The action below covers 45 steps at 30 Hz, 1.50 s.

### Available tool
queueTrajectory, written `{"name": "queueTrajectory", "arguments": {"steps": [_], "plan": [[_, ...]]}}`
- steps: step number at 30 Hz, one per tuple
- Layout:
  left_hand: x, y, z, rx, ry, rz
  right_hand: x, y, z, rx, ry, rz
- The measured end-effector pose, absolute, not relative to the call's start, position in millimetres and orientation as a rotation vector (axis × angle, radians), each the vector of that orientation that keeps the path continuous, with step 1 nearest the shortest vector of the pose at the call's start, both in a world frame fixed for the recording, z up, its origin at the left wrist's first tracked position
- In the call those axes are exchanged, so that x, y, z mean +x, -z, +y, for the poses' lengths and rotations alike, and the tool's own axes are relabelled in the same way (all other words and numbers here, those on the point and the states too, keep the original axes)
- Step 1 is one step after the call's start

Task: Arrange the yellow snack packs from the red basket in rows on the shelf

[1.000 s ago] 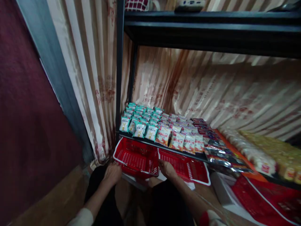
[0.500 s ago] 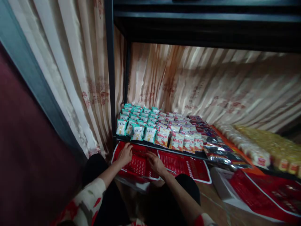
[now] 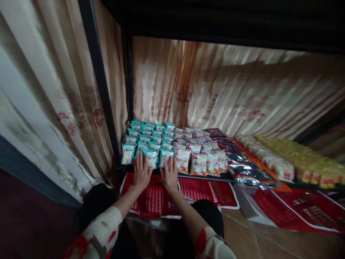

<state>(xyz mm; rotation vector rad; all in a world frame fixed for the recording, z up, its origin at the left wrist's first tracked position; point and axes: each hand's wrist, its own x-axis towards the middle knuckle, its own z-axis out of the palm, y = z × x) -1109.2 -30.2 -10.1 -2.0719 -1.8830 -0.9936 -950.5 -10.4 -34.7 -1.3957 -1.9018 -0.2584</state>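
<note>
Rows of teal-and-white snack bags [image 3: 128, 154] fill the left end of the low dark shelf. My left hand [image 3: 142, 172] is open, its fingers stretched against the front of a teal snack bag [image 3: 151, 157] in the first row. Just to its right, my right hand [image 3: 169, 176] is also open, fingertips on the neighbouring teal bag [image 3: 166, 154]. Neither hand is wrapped round a bag. White-and-orange snack bags [image 3: 198, 164] stand directly right of the teal ones.
Dark shiny packets [image 3: 245, 169], white packs [image 3: 280, 165] and yellow packs [image 3: 307, 162] continue along the shelf to the right. Red printed sheets [image 3: 210, 189] hang below its front edge. A dark post [image 3: 101, 79] rises at left, with pleated curtains [image 3: 167, 79] behind.
Both hands have moved up from the red sheet to the front row of teal bags, and their fingers have straightened. The view has shifted closer to the shelf.
</note>
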Motion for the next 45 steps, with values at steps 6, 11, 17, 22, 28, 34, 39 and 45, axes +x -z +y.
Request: {"name": "queueTrajectory", "arguments": {"steps": [6, 11, 17, 22, 28, 34, 39, 45], "plan": [[-1105.9, 21.9, -0.9, -2.078, 0.959, -1.822, -944.1, 46.0, 9.9, -1.365, 0.292, -2.011], [-1112.7, 30.2, 12.8, -2.128, 0.929, -1.743, -940.5, 43.8, 20.5, -1.361, 0.278, -2.066], [-1114.0, 27.4, 21.1, -2.136, 0.906, -1.717, -942.1, 41.0, 26.3, -1.359, 0.289, -2.072], [-1114.6, 27.2, 22.3, -2.102, 0.962, -1.656, -946.6, 41.2, 26.7, -1.361, 0.321, -2.042], [-1114.5, 26.0, 16.4, -2.061, 1.078, -1.595, -949.2, 33.9, 18.1, -1.39, 0.393, -1.996], [-1110.8, 22.6, 9.4, -2.053, 1.16, -1.534, -942.3, 23.8, 11.3, -1.395, 0.406, -2.028], [-1107.9, 26.1, 7.8, -2.046, 1.184, -1.47, -933.8, 18.6, 12.2, -1.385, 0.401, -2.117], [-1106.7, 26.4, 16.3, -1.999, 1.067, -1.513, -933.5, 19.5, 19.4, -1.388, 0.388, -2.145]]}}
